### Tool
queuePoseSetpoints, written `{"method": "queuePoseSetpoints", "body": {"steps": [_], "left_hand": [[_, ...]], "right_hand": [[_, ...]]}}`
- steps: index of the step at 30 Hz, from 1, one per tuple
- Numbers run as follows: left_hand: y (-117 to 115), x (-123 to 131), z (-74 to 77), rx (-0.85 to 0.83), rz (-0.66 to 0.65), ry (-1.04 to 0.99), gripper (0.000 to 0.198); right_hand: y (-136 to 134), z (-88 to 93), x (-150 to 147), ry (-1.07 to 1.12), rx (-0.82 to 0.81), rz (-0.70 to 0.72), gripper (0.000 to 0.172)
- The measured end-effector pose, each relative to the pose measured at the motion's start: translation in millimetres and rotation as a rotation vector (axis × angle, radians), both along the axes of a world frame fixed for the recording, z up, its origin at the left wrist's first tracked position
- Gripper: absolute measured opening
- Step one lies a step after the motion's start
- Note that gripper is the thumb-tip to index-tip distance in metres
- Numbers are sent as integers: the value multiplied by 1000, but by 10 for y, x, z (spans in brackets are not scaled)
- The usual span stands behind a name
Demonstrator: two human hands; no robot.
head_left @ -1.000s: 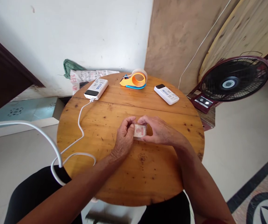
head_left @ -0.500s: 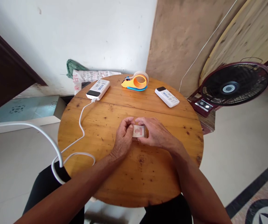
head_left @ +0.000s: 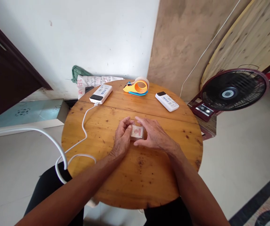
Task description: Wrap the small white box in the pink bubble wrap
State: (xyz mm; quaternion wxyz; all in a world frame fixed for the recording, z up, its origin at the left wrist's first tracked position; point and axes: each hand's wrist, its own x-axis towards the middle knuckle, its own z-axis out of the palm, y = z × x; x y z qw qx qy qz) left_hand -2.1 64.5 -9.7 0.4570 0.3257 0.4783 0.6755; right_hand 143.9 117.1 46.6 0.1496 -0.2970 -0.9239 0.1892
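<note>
A small clear box (head_left: 137, 132) with a pale, red-printed top lies low over the middle of the round wooden table. My left hand (head_left: 123, 135) grips its left end, with the thumb along the near left edge and the fingers curled behind. Around its right side, my right hand (head_left: 153, 133) is spread in a wide C, thumb below and fingers above. A gap shows between the right palm and the box. Whether the right fingertips touch the far edge, I cannot tell.
Along the far side of the table (head_left: 125, 188) are a white power bank (head_left: 101, 94) with a cable (head_left: 84, 122), a yellow-orange tape dispenser (head_left: 137, 87) and a second white power bank (head_left: 167, 101). A dark red fan (head_left: 229, 93) stands at the right.
My right hand has loosened, its thumb and fingers farther from the box's right end. The left hand keeps its grip. The whole view has shifted slightly.
</note>
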Motion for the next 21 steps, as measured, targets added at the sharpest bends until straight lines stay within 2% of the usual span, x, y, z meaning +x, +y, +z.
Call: {"method": "queuePoseSetpoints", "body": {"steps": [6, 10, 17, 19, 21], "left_hand": [[10, -10, -39, 24, -4, 105, 36], [14, -14, -47, 37, -9, 125, 28], [22, -2, 9, 12, -21, -46, 32], [25, -4, 21, 3, -11, -77, 33], [26, -8, 25, -5, 4, -93, 33]], "right_hand": [[-11, -41, -61, -4, 44, -14, 72], [-15, -36, -66, 11, 49, -10, 69], [-7, 36, -17, 68, 27, 38, 63], [-10, 57, -11, 91, 37, 34, 57], [-14, 77, -8, 105, 51, 18, 43]]}}
